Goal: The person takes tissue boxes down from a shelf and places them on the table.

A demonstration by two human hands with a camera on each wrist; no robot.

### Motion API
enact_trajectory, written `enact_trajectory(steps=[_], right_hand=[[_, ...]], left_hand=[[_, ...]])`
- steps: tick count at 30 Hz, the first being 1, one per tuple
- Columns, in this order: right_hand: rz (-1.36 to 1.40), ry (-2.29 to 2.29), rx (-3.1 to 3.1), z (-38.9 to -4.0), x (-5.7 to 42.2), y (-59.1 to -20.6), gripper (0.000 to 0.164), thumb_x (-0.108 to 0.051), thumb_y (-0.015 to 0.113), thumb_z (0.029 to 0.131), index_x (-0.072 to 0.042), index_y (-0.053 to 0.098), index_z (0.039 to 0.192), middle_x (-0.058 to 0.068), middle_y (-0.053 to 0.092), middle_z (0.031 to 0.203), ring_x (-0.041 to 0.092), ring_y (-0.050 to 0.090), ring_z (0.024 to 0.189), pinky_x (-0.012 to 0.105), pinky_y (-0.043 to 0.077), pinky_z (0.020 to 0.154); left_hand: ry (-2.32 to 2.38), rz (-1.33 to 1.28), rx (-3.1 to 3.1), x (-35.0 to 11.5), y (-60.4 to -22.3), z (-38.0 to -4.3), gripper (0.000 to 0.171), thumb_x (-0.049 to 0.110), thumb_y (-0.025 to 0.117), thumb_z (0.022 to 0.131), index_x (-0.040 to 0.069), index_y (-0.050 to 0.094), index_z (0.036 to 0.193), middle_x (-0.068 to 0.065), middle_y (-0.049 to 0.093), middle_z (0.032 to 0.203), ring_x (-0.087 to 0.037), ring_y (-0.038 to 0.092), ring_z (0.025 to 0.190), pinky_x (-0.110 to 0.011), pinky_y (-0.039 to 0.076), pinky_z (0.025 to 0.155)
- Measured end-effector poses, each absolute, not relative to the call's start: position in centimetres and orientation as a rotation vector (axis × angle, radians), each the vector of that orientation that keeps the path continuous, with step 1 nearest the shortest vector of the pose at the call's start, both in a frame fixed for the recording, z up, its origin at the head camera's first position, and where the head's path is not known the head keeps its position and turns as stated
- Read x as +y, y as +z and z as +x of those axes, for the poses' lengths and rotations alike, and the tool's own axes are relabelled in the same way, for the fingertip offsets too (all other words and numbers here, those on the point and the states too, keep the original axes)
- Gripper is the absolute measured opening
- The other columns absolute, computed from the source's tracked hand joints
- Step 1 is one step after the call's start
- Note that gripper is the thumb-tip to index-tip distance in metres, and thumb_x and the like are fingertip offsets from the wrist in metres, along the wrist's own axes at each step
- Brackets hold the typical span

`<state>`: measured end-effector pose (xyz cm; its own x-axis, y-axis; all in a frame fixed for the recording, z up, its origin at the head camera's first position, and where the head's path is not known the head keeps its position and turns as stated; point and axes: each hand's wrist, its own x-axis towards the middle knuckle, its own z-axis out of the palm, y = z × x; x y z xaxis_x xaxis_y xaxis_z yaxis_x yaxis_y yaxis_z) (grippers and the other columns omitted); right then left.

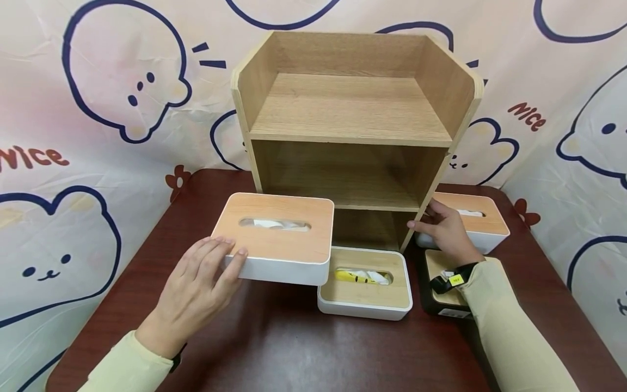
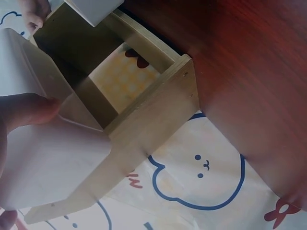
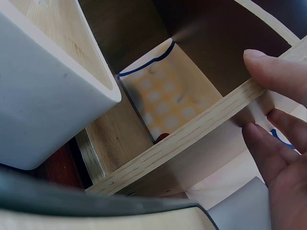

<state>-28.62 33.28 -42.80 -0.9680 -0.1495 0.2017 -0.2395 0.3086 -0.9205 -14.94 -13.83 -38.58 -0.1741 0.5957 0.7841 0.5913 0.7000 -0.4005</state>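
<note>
My left hand (image 1: 203,283) grips the left front corner of a white tissue box (image 1: 286,250) with a light wood lid, held up in front of the shelf. The thumb presses the box's white side (image 2: 53,163) in the left wrist view. With my right hand (image 1: 448,228) I pinch the right side panel of the small wooden shelf (image 1: 350,103), thumb on the front edge and fingers on its outer face (image 3: 235,96). Below sits another white tissue box (image 1: 367,310) with a pale lid and yellow-white tissue in its slot.
To the right stand a black tissue box (image 1: 433,299) with a pale lid, partly under my right wrist, and a white one (image 1: 482,212) with an orange-toned wood lid behind it. They rest on a dark red table (image 1: 274,348). A bear-printed cloth (image 1: 122,179) hangs behind.
</note>
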Motion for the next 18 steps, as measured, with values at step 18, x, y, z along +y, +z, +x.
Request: enact_trajectory(steps=[18], right_hand=[[0.376,1.794,-2.453,-28.3,33.2,-42.6,0.074,-0.007,0.077,0.083,-0.016,0.043,0.149,0.014,0.051,0.141,0.042,0.051,0.121,0.023,0.052,0.083]], left_hand=[[0.025,-0.936,-1.922,-15.0,-40.2,-14.3,0.032,0.016,0.041,0.099,-0.001,0.052,0.124,-0.030,0.055,0.115,-0.044,0.055,0.102,-0.050,0.048,0.086]])
